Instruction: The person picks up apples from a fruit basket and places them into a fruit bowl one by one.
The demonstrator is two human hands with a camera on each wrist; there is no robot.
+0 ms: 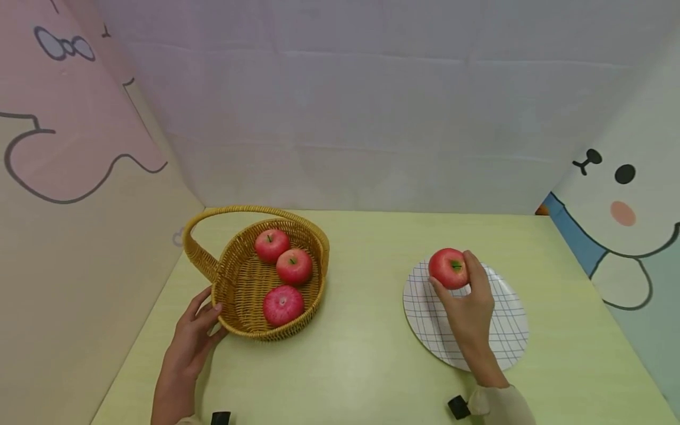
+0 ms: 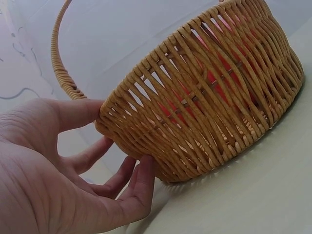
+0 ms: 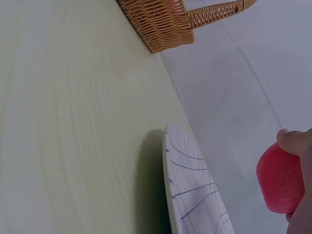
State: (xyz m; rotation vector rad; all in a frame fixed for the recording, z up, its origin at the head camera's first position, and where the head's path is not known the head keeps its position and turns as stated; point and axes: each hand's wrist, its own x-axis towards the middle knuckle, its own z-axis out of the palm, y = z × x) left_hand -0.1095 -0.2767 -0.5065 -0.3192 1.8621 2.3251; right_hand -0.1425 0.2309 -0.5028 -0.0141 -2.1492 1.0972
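Observation:
In the head view my right hand [image 1: 470, 313] holds a red apple [image 1: 445, 267] between thumb and fingers, above a white plate [image 1: 507, 330] with a blue grid pattern. The right wrist view shows the same apple [image 3: 280, 180] raised over the plate [image 3: 195, 195]. My left hand [image 1: 191, 345] grips the left side of a woven wicker basket [image 1: 249, 307]; its fingertips lie at the rim and against the wall in the left wrist view. Inside the basket are three red apples: one at the back [image 1: 272, 245], one in the middle [image 1: 294, 267] and one at the front [image 1: 283, 306].
The basket's tall arched handle [image 1: 255, 209] rises at its back left. Basket and plate stand apart on a pale yellow-green table [image 1: 356, 330]. A white sheet [image 1: 372, 130] closes off the back, and cartoon-printed panels stand at both sides.

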